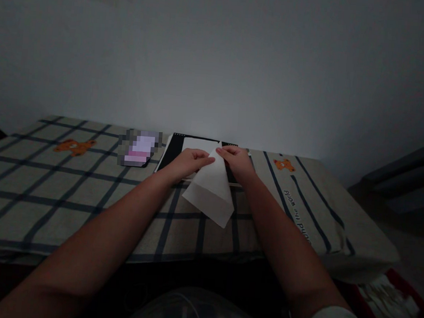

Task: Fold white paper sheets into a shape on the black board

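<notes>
A folded white sheet of paper [211, 190] is lifted at its far end over a checked cloth. My left hand [188, 161] pinches its upper left edge with closed fingers. My right hand [238, 162] pinches the top corner from the right, fingers closed. The paper's near edge hangs down toward me. Behind both hands lies a black board [172, 151] with another white sheet [198, 143] on it.
The grey cloth with dark blue checks and orange bear prints [50, 181] covers the surface up to a plain wall. A blurred pink and white object [140, 149] lies left of the board. A dark piece of furniture [406, 177] stands at right.
</notes>
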Demonstrator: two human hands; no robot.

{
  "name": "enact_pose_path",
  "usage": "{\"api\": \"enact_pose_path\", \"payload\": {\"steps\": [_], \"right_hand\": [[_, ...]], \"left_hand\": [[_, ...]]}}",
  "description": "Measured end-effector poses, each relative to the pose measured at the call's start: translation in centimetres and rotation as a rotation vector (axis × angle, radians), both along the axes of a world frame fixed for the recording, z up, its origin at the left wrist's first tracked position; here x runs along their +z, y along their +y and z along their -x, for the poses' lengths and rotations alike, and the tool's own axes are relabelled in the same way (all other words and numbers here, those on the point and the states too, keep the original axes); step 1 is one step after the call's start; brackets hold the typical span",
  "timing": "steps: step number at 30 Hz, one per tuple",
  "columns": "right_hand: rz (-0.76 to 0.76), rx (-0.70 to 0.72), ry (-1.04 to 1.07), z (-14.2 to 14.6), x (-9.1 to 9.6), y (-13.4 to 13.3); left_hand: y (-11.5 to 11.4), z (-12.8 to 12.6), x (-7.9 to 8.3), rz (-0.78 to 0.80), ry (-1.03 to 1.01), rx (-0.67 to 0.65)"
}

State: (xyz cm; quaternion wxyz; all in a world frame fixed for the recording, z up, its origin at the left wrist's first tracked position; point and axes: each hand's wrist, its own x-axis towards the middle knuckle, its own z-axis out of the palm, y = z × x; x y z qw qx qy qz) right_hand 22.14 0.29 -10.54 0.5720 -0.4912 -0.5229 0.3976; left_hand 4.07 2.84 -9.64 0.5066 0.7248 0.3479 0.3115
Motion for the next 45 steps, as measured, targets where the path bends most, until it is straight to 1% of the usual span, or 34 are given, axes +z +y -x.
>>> {"api": "enact_pose_path", "payload": {"steps": [2, 5, 11, 14, 19, 23, 26, 33, 37, 42, 45], "right_hand": [[-0.004, 0.021, -0.017, 0.2, -0.2, 0.0], [0.0, 0.059, 0.026, 0.2, -0.4, 0.2], [-0.018, 0.029, 0.124, 0.1, -0.5, 0.5], [-0.024, 0.049, 0.156, 0.2, -0.3, 0.3], [0.013, 0.07, 0.18, 0.5, 0.1, -0.1], [0.002, 0.089, 0.193, 0.4, 0.1, -0.1], [0.009, 0.079, 0.182, 0.4, 0.2, -0.2], [0.006, 0.057, 0.23, 0.6, 0.6, -0.4], [-0.008, 0.063, 0.273, 0.5, 0.6, -0.4], [-0.008, 0.059, 0.322, 0.4, 0.6, -0.4], [-0.001, 0.041, 0.315, 0.4, 0.5, -0.3]], "left_hand": [[0.1, -0.2, -0.2, -0.038, -0.016, 0.053], [-0.1, -0.3, -0.3, -0.07, -0.006, 0.089], [-0.9, -0.4, 0.1, -0.116, 0.022, 0.115], [-1.1, -0.4, 0.1, -0.119, 0.003, 0.12], [-1.2, -0.4, 0.1, -0.137, 0.025, 0.139], [-1.2, -0.4, 0.2, -0.137, 0.004, 0.12], [-1.1, -0.3, 0.2, -0.137, 0.006, 0.1], [-0.8, -0.3, 0.0, -0.135, 0.007, 0.099], [-1.0, -0.5, -0.1, -0.111, -0.005, 0.103], [-1.1, -0.5, -0.1, -0.052, -0.031, 0.062], [-1.0, -0.6, -0.2, -0.069, -0.006, 0.06]]}}
